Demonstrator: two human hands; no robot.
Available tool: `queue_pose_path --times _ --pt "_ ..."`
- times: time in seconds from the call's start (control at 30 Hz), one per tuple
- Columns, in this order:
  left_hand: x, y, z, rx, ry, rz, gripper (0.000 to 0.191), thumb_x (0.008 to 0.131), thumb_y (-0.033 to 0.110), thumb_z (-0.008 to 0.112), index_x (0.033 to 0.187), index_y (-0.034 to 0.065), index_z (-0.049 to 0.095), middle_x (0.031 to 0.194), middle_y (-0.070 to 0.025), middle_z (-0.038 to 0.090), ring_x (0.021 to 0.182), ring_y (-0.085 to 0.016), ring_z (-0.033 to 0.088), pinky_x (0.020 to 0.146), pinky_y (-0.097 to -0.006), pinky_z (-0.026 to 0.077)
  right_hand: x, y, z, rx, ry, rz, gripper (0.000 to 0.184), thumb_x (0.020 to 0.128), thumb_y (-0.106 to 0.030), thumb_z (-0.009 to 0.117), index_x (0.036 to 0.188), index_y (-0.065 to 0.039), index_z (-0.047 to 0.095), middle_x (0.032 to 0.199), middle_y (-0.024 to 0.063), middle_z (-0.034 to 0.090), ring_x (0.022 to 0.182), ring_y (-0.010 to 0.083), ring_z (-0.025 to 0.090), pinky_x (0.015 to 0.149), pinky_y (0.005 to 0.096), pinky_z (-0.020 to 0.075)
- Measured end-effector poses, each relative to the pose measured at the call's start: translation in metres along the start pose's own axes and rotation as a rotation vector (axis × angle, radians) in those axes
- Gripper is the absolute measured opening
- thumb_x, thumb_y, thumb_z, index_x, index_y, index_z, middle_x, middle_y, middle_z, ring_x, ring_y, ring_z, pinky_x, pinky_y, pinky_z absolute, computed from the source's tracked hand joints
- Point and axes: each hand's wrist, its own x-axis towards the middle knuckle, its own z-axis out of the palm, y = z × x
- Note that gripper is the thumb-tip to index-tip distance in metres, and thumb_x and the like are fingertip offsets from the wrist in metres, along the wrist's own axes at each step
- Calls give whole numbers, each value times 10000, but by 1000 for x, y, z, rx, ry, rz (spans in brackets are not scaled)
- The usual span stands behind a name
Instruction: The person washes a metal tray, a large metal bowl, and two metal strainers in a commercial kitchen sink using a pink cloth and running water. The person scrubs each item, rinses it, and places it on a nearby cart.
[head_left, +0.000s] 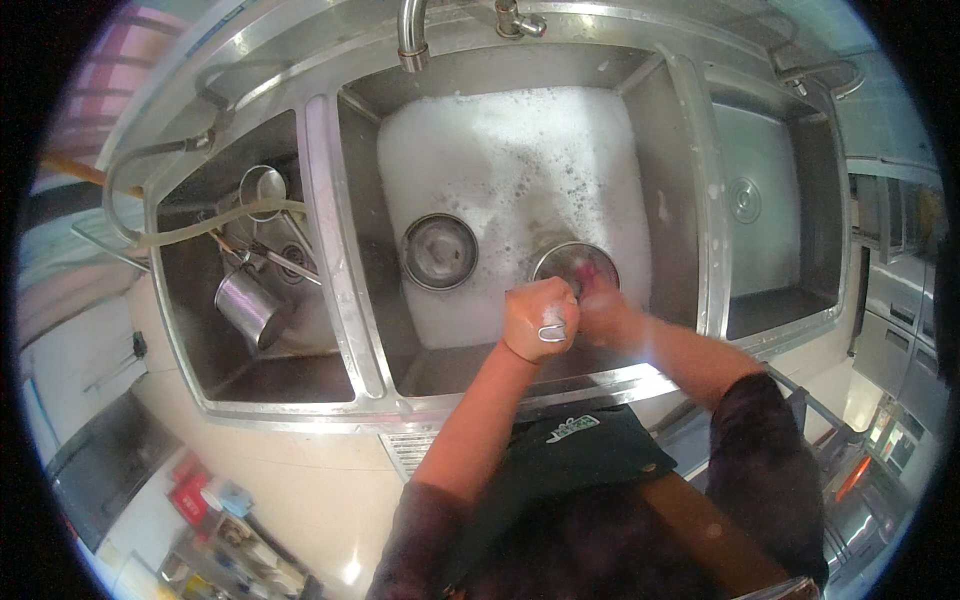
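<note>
Over the near right part of the middle sink basin (679, 210), my left hand (541, 319) is closed in a fist at the rim of a round metal vessel (559, 262), with a bent metal handle or loop showing across its back. My right hand (604, 304) is blurred and reaches into the vessel; something reddish (586, 271) shows at its fingers. Its exact grip is hidden. Foamy, soapy water (510, 150) fills the basin. A second round metal bowl (440, 252) sits in the foam to the left, apart from my hands.
In the left basin (225, 375) lie a perforated metal basket (250, 306), a round strainer (262, 193) and a hose (217, 219). The right basin (761, 255) holds greenish water over a drain (745, 200). A faucet spout (412, 45) hangs above the middle basin's far edge.
</note>
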Motion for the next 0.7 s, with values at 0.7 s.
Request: queue_pose_path --times 0.7 --pt "-6 7 4 68 -102 -12 144 826 163 549 740 51 576 668 -149 571 595 -359 581 550 -414 456 41 36 100 -96 -259 358 312 822 -251 631 1089 -97 678 1168 138 637 1015 264 607 896 369 494"
